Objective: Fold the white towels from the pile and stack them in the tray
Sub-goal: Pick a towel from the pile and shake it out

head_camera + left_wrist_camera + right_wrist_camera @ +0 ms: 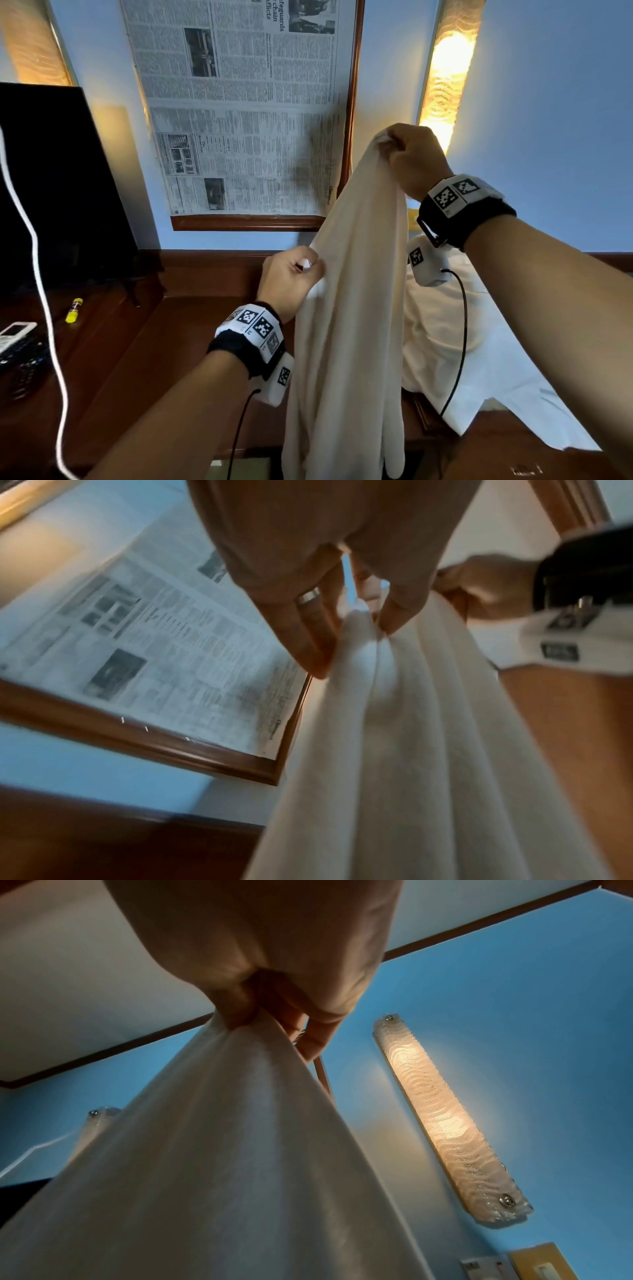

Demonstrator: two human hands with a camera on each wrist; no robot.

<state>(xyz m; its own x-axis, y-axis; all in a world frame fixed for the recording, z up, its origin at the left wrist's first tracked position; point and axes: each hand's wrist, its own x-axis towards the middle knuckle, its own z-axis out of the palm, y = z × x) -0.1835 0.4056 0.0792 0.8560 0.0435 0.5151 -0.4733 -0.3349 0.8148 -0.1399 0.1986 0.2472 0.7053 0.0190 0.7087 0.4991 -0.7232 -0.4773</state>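
A white towel [349, 308] hangs lengthwise in the air in front of me. My right hand [411, 157] grips its top corner high up, fingers curled round the bunched cloth [240, 1031]. Lower and to the left, my left hand [294, 274] pinches the towel's left edge between thumb and fingers [308, 642]; the towel [394, 723] falls in folds below them. The pile of white towels [445, 325] lies on the dark wooden table to the right, behind the hanging one. No tray shows in any view.
A framed newspaper [239, 113] hangs on the blue wall, with a lit wall lamp [445, 85] to its right. At the left stand a black screen [58, 185], a yellow glue stick [74, 310], a phone [15, 332] and a white cable [41, 274].
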